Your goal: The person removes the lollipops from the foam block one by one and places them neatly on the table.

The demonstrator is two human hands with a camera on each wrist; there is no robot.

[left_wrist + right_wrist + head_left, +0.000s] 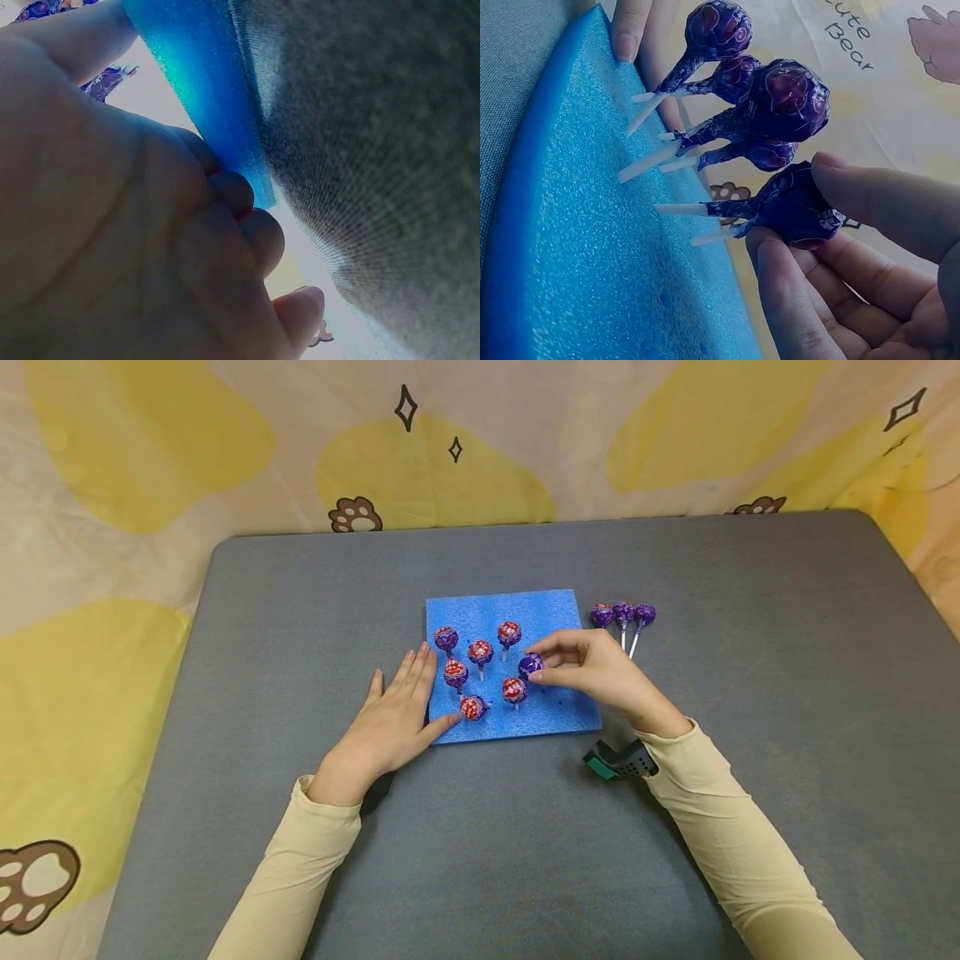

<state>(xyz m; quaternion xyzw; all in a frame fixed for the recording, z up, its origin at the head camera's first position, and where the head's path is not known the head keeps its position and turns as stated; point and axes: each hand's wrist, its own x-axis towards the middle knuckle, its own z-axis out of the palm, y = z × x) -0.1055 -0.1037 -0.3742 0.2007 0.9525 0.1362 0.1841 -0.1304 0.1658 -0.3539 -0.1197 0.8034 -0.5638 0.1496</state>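
Note:
A blue foam board (pixel 551 714) lies on the grey table, with several wrapped lollipops (pixel 481 652) standing in it on white sticks. My right hand (pixel 592 672) pinches the purple wrapped head of one lollipop (pixel 799 210) between thumb and fingers. The stick of that lollipop meets the board's top face in the right wrist view. Fingers extended, my left hand (pixel 390 722) rests against the board's left edge. Its thumb lies near a tilted lollipop (pixel 473 707) at the front left. In the left wrist view the board's side (pixel 199 82) touches the fingers.
Three loose lollipops (pixel 624 612) lie side by side on the table (pixel 750 693), just right of the board's far corner. Small dark holes (pixel 560 702) show in the board's front right part. A patterned cloth (pixel 480 468) hangs behind the table.

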